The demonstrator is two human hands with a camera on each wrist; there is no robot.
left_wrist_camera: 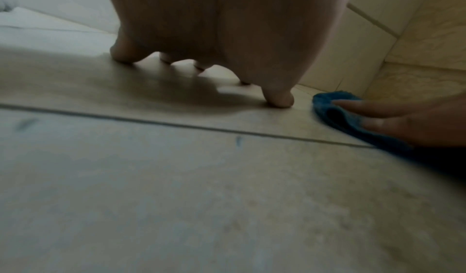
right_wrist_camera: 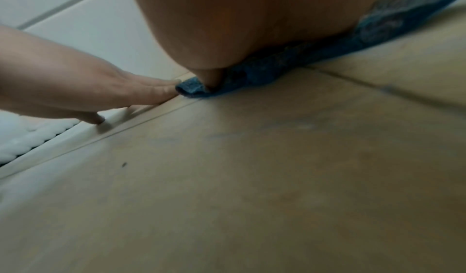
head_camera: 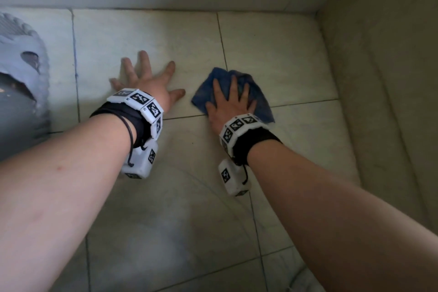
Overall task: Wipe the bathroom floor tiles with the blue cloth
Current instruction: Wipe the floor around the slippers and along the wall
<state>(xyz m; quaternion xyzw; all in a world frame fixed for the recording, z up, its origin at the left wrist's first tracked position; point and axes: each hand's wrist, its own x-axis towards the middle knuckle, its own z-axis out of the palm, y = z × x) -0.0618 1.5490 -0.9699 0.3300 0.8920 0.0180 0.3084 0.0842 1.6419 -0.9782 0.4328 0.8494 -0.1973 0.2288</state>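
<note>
Fingers of right hand [head_camera: 228, 104] press blue cloth [head_camera: 257, 95] flat; left hand [head_camera: 149, 83] splayed on tiles [head_camera: 272, 54].

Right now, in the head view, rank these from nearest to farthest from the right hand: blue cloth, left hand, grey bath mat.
1. Blue cloth: directly under the right hand, pressed flat to the floor.
2. Left hand: just to its left, spread on the tile.
3. Grey bath mat: far left edge of the view.

Fuzzy terry blue cloth [head_camera: 258, 95] lies on smooth, faintly glossy floor tiles [head_camera: 272, 59].
</note>
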